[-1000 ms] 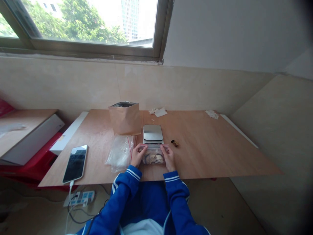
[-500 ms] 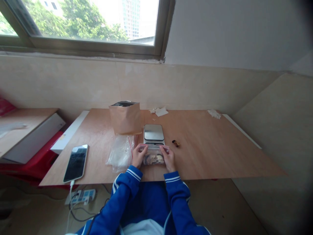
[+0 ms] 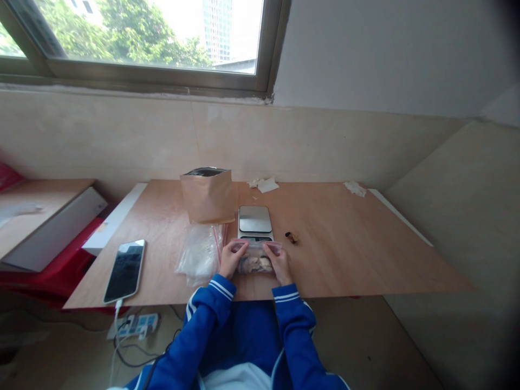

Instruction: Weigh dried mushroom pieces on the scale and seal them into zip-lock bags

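Note:
My left hand point(image 3: 232, 259) and my right hand point(image 3: 279, 262) both hold the top edge of a clear zip bag point(image 3: 255, 264) with a red seal strip, their fingers pinched on the seal. Pale and dark slices of dried food lie inside the bag, partly hidden by my hands. The bag rests on the plywood board point(image 3: 345, 244), just in front of a flat steel kitchen scale point(image 3: 255, 219). To the left of my left hand lies a crumpled clear plastic bag point(image 3: 199, 254).
A brown kraft pouch point(image 3: 208, 196) stands open behind the plastic bag. A small dark cylinder point(image 3: 291, 237) lies right of the scale. A smartphone point(image 3: 125, 271) on a white cable lies at the left, and paper scraps point(image 3: 265, 185) sit by the wall.
My hands have slid inward along the bag's seal, from its ends toward the middle, and now stand closer together. The bag and the scale stay in place.

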`<state>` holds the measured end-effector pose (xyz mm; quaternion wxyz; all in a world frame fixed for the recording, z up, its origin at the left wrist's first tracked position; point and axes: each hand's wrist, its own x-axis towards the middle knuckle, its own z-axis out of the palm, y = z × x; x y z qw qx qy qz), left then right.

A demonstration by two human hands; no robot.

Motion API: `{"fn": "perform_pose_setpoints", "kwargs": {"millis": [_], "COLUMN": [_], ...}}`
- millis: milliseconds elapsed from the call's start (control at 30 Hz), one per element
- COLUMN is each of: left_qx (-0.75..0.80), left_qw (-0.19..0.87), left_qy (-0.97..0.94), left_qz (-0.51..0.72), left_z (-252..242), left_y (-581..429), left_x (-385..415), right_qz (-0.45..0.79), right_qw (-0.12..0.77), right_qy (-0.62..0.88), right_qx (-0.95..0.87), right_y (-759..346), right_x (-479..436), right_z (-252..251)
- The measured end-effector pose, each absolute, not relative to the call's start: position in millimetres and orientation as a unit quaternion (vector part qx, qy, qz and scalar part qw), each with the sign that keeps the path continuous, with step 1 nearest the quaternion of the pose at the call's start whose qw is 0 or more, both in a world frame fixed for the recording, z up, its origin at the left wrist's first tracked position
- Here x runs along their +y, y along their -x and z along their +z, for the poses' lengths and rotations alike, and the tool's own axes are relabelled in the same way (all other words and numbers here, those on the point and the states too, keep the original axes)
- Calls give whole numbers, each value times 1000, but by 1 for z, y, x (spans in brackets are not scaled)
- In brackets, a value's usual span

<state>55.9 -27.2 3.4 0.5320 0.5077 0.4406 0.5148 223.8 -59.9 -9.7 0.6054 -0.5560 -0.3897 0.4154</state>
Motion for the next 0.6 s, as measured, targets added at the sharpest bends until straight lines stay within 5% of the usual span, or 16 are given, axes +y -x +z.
{"fn": "perform_pose_setpoints", "kwargs": {"millis": [600], "left_qx": [416], "left_qw": [541], "left_qy": [-540], "left_qz": [493], "left_z": [13], "left_y": [-55], "left_x": [-29], "right_qz": [423], "right_qw": [624], "right_qy": [502], "right_qx": [-424], "right_y": [-210], "right_x": [-55], "right_z": [-10]}}
